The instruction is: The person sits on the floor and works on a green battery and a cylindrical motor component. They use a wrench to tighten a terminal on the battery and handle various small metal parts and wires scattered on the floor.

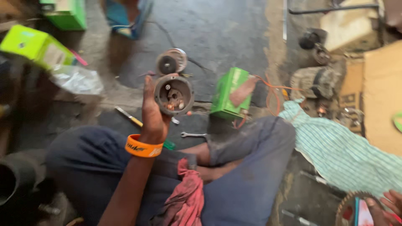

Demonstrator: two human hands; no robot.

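Grimy concrete workshop floor [226,29], bits everywhere. Left hand [151,112] is wrapped tight around the side of a round metal motor housing [173,95], open face up, coppery parts inside. Looks heavy, rigid, probably greasy, so grabbing the outer rim seems safest. Just above the grip sits a round cap [171,62]; below-right, a small spanner [193,134]. Right hand isn't visible.

A workshop for repairs, worked at floor level. Shown by grimy concrete floor [226,29], spanner [194,134] and screwdriver [129,117] lying loose, greasy motor parts [318,79] heaped at right, green parts boxes [231,93], orange wire [272,94], oily red rag [186,196], cardboard [383,92] against the wall.
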